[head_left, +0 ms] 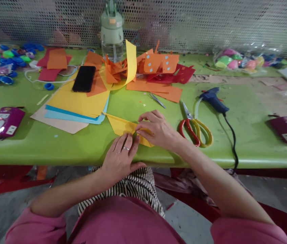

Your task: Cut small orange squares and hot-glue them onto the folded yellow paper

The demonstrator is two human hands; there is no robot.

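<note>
A folded yellow paper [119,126] lies on the green table [133,105] near its front edge. My left hand [120,157], with a ring on one finger, rests flat at the table edge, its fingertips pressing the paper's near side. My right hand [157,130] lies over the paper's right part, fingers curled and pinching its fold. Just right of that hand lie scissors [195,127] with red and yellow handles.
A stack of yellow, blue and tan sheets [74,108] and a black phone [84,78] lie at the left. Orange and red paper cut-outs [158,71] sit behind. A blue glue gun [213,99] with cord, tweezers [157,100], purple packets [3,122], bottle caps [6,64] and a water bottle [112,32] surround.
</note>
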